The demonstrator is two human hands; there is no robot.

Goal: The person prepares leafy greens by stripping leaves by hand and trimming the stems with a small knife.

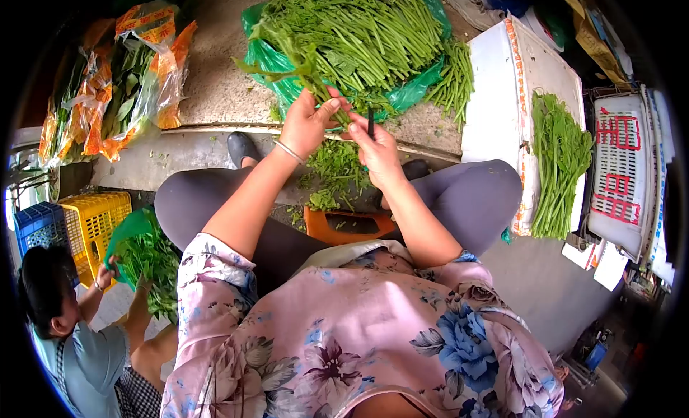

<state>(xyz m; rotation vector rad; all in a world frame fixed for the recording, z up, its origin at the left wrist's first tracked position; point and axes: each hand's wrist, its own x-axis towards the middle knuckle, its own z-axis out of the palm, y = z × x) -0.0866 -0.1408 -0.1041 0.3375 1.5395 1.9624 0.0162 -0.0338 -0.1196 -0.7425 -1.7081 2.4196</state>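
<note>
My left hand (310,123) is closed around a small bunch of leafy green stems (310,72), whose leaves point up and to the left. Close beside it, my right hand (377,151) is closed on a thin dark tool (370,122), perhaps a knife, with its fingers at the lower ends of the stems. Beyond both hands lies a large pile of green stems (359,34) on a green plastic bag (413,93). Below my hands, cut leaves and scraps (336,170) lie on the ground between my legs.
Orange-printed bags of greens (118,84) lie at the upper left. At the lower left a person (86,346) handles greens (152,263) near a yellow crate (97,228). On the right, a white foam box (495,95) bears a bunch of stems (556,166). An orange object (337,231) is below.
</note>
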